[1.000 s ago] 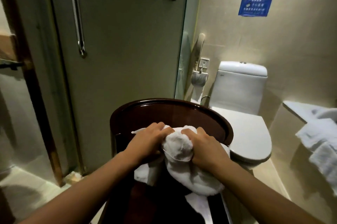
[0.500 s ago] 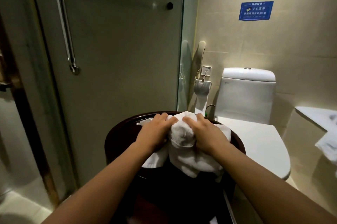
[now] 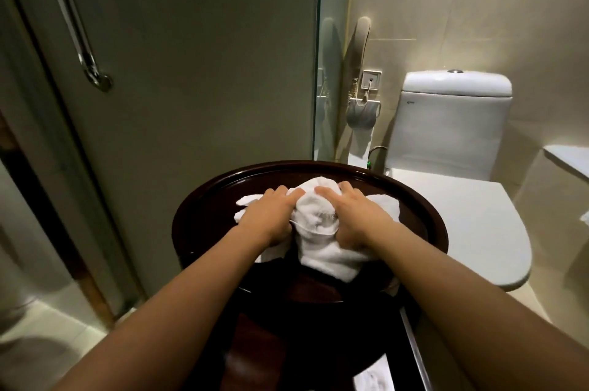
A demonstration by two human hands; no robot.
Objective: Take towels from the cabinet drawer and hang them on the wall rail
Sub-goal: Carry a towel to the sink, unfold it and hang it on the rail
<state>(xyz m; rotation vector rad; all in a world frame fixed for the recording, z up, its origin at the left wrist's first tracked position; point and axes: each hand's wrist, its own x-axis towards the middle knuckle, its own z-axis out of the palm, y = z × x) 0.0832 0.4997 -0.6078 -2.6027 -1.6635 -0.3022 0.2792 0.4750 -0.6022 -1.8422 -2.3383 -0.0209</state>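
A bunched white towel [image 3: 322,241] lies on the round top of a dark brown wooden cabinet [image 3: 204,209]. My left hand [image 3: 271,215] grips its left side and my right hand [image 3: 353,215] grips its right side, both pressing down on the cloth. More white towel [image 3: 369,386] shows in the dark open space below the cabinet top, near the bottom edge. No wall rail for towels is in view.
A frosted glass shower door [image 3: 191,56] with a metal handle [image 3: 79,40] stands behind the cabinet. A white toilet [image 3: 452,123] with its lid down sits at the right, a paper holder [image 3: 361,113] beside it. A white shelf edge [image 3: 567,158] juts in far right.
Both hands and the towel have moved forward and up onto the cabinet's round top. The camera has come closer and tilted down; the towels on the right shelf have left the view.
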